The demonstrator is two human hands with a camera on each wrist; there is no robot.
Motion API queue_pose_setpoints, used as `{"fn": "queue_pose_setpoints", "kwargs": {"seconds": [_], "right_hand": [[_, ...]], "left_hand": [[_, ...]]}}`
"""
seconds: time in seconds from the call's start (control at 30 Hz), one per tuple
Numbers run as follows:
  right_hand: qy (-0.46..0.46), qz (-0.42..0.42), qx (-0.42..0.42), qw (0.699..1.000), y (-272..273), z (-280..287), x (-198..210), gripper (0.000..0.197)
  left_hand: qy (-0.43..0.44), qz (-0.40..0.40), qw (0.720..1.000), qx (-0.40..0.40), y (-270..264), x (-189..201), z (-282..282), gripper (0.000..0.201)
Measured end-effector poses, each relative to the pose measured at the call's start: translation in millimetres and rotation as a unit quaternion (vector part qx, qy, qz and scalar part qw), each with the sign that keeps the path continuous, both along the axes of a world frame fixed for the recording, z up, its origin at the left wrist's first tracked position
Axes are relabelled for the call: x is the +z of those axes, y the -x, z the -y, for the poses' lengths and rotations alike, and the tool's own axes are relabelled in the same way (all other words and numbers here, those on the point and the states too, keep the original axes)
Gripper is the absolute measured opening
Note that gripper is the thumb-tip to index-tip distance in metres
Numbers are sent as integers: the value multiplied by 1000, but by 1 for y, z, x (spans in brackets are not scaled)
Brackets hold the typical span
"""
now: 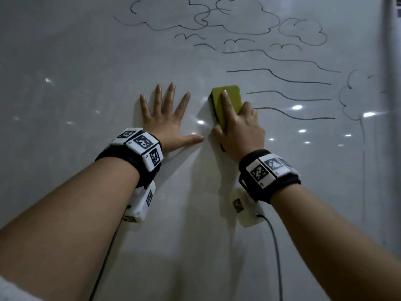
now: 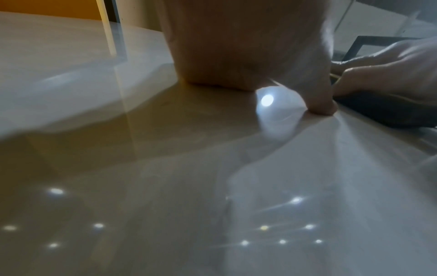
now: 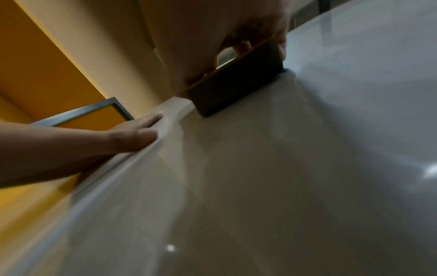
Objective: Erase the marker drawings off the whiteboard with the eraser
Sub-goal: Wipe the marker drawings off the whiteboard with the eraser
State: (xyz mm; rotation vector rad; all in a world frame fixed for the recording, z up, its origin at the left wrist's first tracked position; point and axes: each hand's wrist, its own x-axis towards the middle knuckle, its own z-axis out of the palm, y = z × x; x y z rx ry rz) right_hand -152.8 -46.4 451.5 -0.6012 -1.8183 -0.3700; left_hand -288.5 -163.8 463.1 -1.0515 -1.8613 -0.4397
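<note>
Right hand is clamping the eraser against the whiteboard, left hand lying spread flat just beside it, wavy marker lines running just past the eraser.

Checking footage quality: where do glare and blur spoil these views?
Head view: ceiling-light spots dot the whiteboard, marker drawings stay legible. Left wrist view: a bright spot glares beside the left hand. Right wrist view: soft and blurred, eraser dark under the right hand.
</note>
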Motion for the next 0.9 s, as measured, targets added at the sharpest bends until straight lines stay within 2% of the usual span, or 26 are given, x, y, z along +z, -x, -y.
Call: {"fn": "queue_pose_setpoints", "kwargs": {"seconds": [0.07, 0.13, 0.27, 0.33, 0.47, 0.53, 0.7, 0.77, 0.9], "right_hand": [[-72, 57, -24, 995, -10, -6, -2, 73], [-93, 66, -41, 993, -25, -18, 3, 70], [22, -43, -23, 999, -34, -30, 6, 71], [38, -55, -14, 998, -27, -27, 1, 71], [-56, 37, -45, 997, -34, -29, -2, 72], [-88, 53, -63, 993, -44, -37, 5, 71], [43, -61, -25, 997, -37, -34, 26, 70], [32, -37, -17, 999, -28, -25, 21, 72], [-81, 64, -60, 993, -31, -23, 15, 72]], "left_hand": [[2, 4, 1000, 1, -1, 0, 1, 106], [3, 6, 1000, -1, -1, 0, 0, 106], [9, 11, 1000, 1, -2, -1, 0, 106], [10, 13, 1000, 3, -1, -2, -1, 106], [15, 17, 1000, 6, -2, -2, -1, 106], [14, 19, 1000, 8, -3, -2, -1, 106], [20, 30, 999, 13, -5, -2, -1, 106], [22, 32, 999, 12, -5, -1, -1, 106], [31, 40, 999, 20, -8, 0, 0, 106]]}}
